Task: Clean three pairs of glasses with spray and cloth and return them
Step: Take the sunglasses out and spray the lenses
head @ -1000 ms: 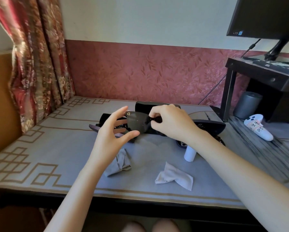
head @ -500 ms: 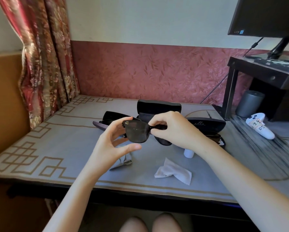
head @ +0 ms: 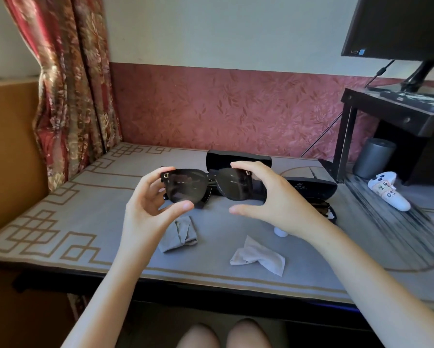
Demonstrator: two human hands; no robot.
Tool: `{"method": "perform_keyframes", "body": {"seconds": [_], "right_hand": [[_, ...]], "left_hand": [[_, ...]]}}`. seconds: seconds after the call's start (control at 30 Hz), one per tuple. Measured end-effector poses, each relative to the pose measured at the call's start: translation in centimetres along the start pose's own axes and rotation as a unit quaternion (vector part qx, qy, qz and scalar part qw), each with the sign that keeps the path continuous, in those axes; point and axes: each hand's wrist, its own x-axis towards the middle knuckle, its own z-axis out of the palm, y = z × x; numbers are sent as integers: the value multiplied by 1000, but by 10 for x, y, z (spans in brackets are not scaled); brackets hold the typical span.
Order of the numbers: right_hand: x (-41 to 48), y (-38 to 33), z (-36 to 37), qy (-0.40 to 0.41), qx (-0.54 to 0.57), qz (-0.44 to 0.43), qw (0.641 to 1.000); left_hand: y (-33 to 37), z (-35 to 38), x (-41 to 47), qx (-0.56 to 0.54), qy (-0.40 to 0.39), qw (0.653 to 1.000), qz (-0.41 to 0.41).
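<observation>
Left hand (head: 150,204) and right hand (head: 273,199): bare, on bare forearms (head: 115,285). Two bare knees (head: 200,335) at the view's lower edge.

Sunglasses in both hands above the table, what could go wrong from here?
1. The left hand pinches the sunglasses with its thumb at the lens's lower edge; it may smudge the lens.
2. The right hand hooks only the top rim, thumb seemingly clear below, so the hold looks light; they could drop onto the table.
3. The white spray bottle sits mostly hidden under the right wrist; lowering that arm might knock it over.
</observation>
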Motion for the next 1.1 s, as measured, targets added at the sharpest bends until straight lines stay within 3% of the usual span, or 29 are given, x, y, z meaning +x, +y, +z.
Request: {"method": "perform_keyframes", "body": {"seconds": [0.1,0.23,0.4,0.9,1.1], "right_hand": [[-3,4,4,31,98,-24,994],[-6,7,4,-24,266,-24,963],[-8,9,10,-20,333,-22,942],[1,-1,9,-29,379,-18,925],[3,0,6,-34,331,-27,943]], "left_hand": [[2,-1,-3,-28,-5,1000,-1],[5,-3,-8,-51,-17,999,-5],[8,-5,-10,-74,-15,997,-5],[15,-13,2,-72,-23,997,7],[24,-24,3,29,-41,998,49]]}}
